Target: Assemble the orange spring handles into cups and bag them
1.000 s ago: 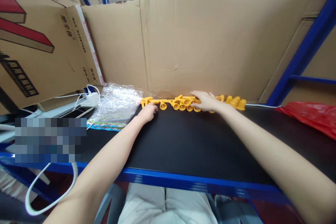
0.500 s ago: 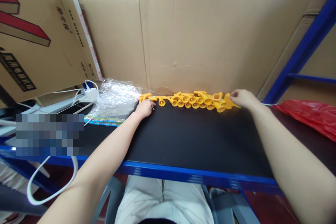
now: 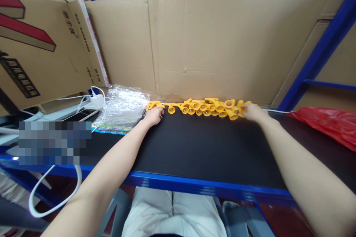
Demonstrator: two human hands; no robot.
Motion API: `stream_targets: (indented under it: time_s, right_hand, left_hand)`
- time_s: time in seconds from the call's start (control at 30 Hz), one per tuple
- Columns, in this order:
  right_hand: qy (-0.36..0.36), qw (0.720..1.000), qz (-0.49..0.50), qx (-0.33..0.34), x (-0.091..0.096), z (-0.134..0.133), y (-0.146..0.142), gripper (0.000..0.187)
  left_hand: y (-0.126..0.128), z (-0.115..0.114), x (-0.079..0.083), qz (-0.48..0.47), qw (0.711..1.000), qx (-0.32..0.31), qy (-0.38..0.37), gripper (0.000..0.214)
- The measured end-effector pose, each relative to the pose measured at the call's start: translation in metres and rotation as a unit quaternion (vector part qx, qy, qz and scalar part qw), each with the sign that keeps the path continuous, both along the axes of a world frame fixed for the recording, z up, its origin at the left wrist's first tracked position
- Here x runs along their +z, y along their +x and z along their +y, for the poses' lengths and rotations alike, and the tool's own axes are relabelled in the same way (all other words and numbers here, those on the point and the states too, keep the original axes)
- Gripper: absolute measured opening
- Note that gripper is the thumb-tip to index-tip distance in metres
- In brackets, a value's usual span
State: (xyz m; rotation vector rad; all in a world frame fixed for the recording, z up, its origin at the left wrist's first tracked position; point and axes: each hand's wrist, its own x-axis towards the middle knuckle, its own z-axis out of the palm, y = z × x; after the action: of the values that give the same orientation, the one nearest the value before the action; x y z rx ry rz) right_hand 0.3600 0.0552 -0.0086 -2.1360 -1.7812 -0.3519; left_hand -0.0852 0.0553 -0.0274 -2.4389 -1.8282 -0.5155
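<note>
1. Worktop point(image 3: 211, 148): open lane between the forearms, front edge to yellow pieces.
2. Yellow pieces point(image 3: 211, 107): low row along the back edge, filling the span between left hand point(image 3: 154, 114) and right hand point(image 3: 254, 113).
3. Cardboard panel point(image 3: 205, 44): upright, closes off the back edge.
4. Clear plastic bag point(image 3: 122, 105): obstructs back-left portion; white adapter point(image 3: 96, 101) just beside.
5. Red bag point(image 3: 325, 124): obstructs back-right corner; gap before right hand, crossed by white cable point(image 3: 279, 111).

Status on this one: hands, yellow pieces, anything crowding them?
Left hand at left end of yellow pieces, right hand at right end; grips unclear. Pieces strung along base of cardboard panel. Clear plastic bag close beside left hand.
</note>
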Motion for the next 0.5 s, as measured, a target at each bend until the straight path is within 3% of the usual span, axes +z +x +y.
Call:
stream_targets:
  time_s: [0.13,0.27,0.37,0.5]
  right_hand:
    - [-0.108,0.994,0.001,-0.033,0.02,-0.005,-0.012,0.036]
    - [-0.225,0.974,0.016,-0.032,0.029,-0.012,-0.022,0.008]
    - [-0.308,0.95,0.039,-0.023,0.029,-0.016,-0.025,0.01]
    - [-0.354,0.934,0.033,0.027,0.032,-0.023,-0.034,0.012]
  left_hand:
    - [0.001,0.001,-0.001,0.015,1.0,0.007,0.001,0.041]
    - [0.001,0.002,-0.002,0.042,0.998,0.043,-0.011,0.043]
    - [0.001,0.002,-0.003,0.054,0.996,0.065,-0.01,0.042]
    - [-0.001,0.002,-0.004,0.051,0.996,0.079,-0.006,0.036]
